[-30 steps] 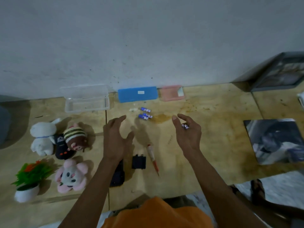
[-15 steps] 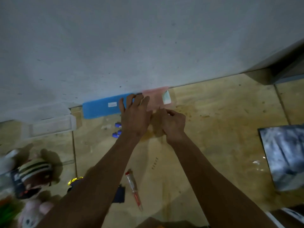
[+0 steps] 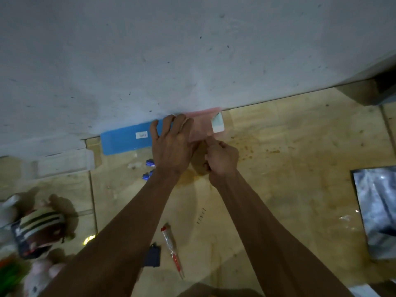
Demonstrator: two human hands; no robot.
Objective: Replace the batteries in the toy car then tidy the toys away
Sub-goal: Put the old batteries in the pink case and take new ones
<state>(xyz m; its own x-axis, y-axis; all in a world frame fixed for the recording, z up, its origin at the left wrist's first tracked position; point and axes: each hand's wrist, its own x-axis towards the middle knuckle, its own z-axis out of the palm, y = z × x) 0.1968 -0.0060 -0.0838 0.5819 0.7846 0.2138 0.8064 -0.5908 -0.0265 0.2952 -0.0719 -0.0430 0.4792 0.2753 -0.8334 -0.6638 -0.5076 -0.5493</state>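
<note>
A pink translucent box (image 3: 203, 127) lies against the wall, next to a blue box (image 3: 126, 140). My left hand (image 3: 171, 144) lies spread over the pink box's left end, fingertips reaching its back edge. My right hand (image 3: 221, 159) is curled in front of the box, its index fingertip touching the front edge; anything inside the curled fingers is hidden. Blue batteries (image 3: 149, 168) lie just left of my left wrist. A red-tipped screwdriver (image 3: 172, 251) and a black battery cover (image 3: 153, 256) lie nearer to me. My left forearm hides the toy car.
A clear plastic box (image 3: 64, 161) stands at the left by the wall. A striped plush (image 3: 40, 230) and a pink plush (image 3: 40, 277) sit at the lower left. A dark glossy sheet (image 3: 377, 211) lies at the right on the wooden floor (image 3: 289, 168).
Both hands moved forward from above the floor to the pink box at the wall, and the view tilted forward with them. In the last half second they barely shifted.
</note>
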